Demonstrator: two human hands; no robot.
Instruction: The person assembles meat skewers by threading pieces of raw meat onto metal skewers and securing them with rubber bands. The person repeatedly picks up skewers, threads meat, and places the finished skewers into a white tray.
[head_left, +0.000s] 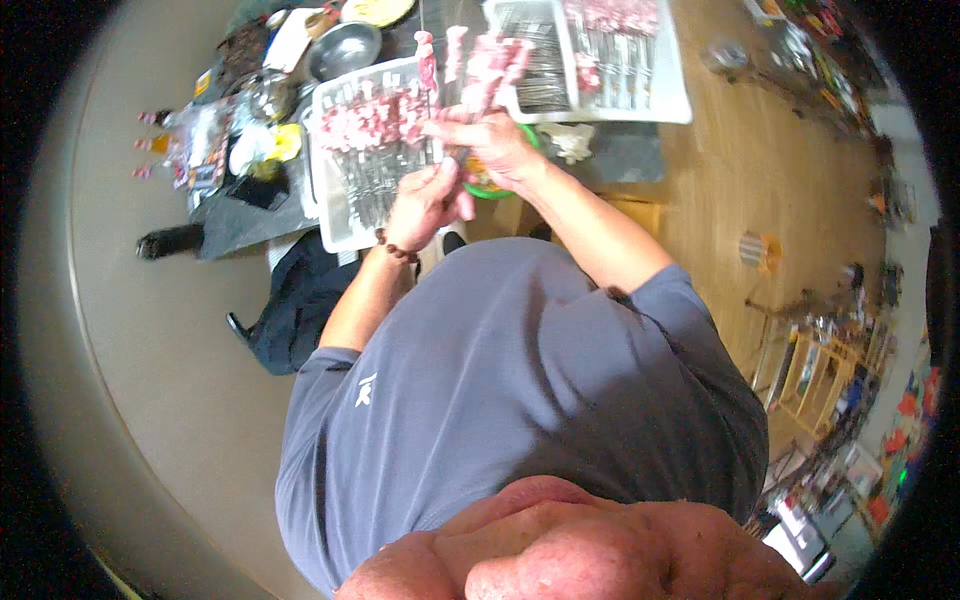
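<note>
My right hand (491, 142) is closed around several metal skewers threaded with raw meat (495, 67), their meat ends pointing away from me. Close beside it, my left hand (431, 199) has its thumb and fingers near the lower ends of the skewers; blur hides whether it grips one. A single meat skewer (426, 64) stands out to the left of the bunch. Under and left of my hands, a white plastic basket (326, 202) holds a row of meat skewers. Partly hidden below my right hand is a green-rimmed bowl (491, 193) with orange-yellow contents.
White trays (679, 105) at the upper right hold bare metal skewers and more meat skewers. A metal bowl (343, 51), plastic bags (206, 135) and a yellow item (285, 142) lie at the upper left. A whitish crumpled thing (571, 142) is right of the green-rimmed bowl.
</note>
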